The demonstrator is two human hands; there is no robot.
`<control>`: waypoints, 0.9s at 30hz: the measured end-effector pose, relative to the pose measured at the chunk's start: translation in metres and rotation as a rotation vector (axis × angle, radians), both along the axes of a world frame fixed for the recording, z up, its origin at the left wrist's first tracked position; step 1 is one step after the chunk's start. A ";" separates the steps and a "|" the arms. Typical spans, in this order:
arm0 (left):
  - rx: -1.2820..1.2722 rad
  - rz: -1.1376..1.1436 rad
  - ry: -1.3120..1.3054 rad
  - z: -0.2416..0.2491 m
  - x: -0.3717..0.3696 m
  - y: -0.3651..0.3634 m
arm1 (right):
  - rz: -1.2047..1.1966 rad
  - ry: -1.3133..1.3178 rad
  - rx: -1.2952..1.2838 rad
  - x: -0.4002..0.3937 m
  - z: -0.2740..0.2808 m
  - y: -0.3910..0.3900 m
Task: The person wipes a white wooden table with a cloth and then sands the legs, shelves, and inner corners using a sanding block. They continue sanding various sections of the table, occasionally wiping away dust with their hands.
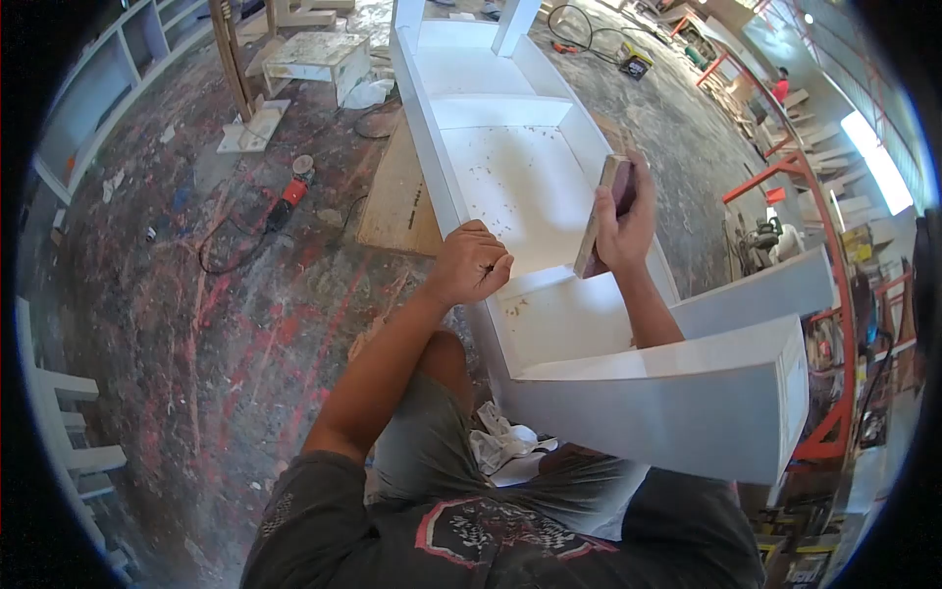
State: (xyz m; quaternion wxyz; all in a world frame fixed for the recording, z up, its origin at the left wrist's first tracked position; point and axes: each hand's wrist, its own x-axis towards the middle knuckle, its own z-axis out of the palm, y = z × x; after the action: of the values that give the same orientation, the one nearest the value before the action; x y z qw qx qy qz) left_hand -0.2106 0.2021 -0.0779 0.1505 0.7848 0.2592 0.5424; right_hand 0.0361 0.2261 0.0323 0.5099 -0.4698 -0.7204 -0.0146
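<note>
A long white wooden frame (456,206) with several compartments stretches away in front of me. My right hand (628,221) grips a flat block with a reddish-brown face (601,216), held tilted over the right part of the frame. Beside the frame's left edge is my left hand (471,265), its fingers curled into a fist; whether anything small is inside is hidden. Small brown bits (500,209) lie scattered on the white inner panel.
A red angle grinder (287,204) with a cord lies on the stained floor at left. A brown board (400,196) lies beside the frame. A small white stool (319,61) stands farther back. Red metal framing (841,324) rises at right.
</note>
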 end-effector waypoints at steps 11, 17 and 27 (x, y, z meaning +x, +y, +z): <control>-0.010 -0.047 -0.026 0.000 0.001 -0.004 | 0.068 -0.282 -0.157 0.019 -0.055 -0.040; 0.009 -0.011 -0.062 -0.004 0.004 -0.004 | 0.027 0.045 0.006 -0.001 -0.026 -0.011; -0.005 -0.011 -0.067 -0.003 0.003 -0.008 | 0.088 0.252 0.121 0.016 -0.048 -0.011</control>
State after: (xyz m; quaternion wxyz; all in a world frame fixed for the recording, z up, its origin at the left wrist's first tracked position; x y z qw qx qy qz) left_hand -0.2075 0.1942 -0.0811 0.1640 0.7672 0.2509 0.5671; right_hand 0.0516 0.2148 -0.0157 0.6240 -0.4042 -0.6684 0.0233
